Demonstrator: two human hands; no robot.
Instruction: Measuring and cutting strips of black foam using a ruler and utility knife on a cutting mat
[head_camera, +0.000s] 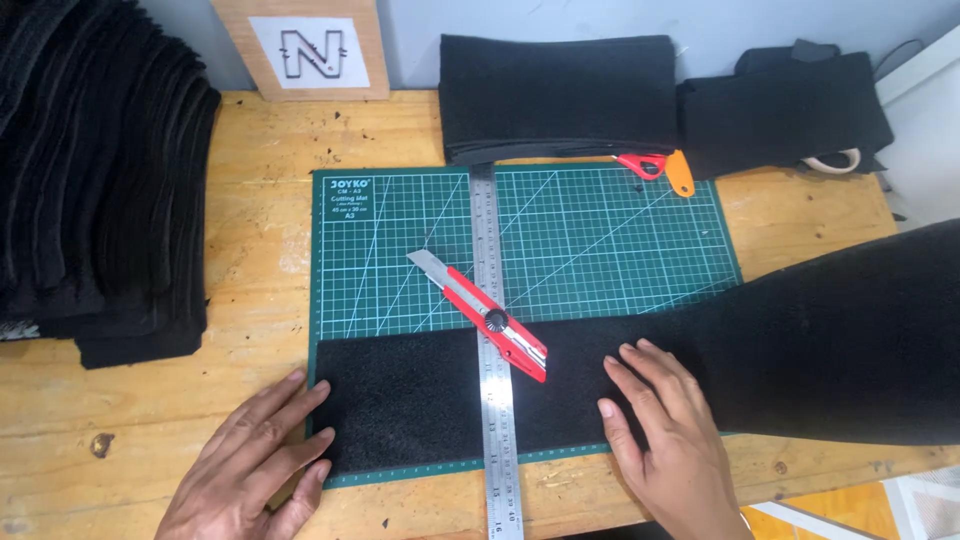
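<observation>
Long black felt strip (420, 395) being pressed flat at table's near edge by left hand (255, 460) and right hand (665, 430), fingers spread; steel ruler (493, 330) best squared before cutting.

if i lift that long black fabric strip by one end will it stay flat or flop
The black fabric strip probably flops: it runs off the green cutting mat past the table edge with no stiffness showing. It looks light, likely to slide unless held; the left hand and right hand rest flat on it. The steel ruler may also pin it.
</observation>
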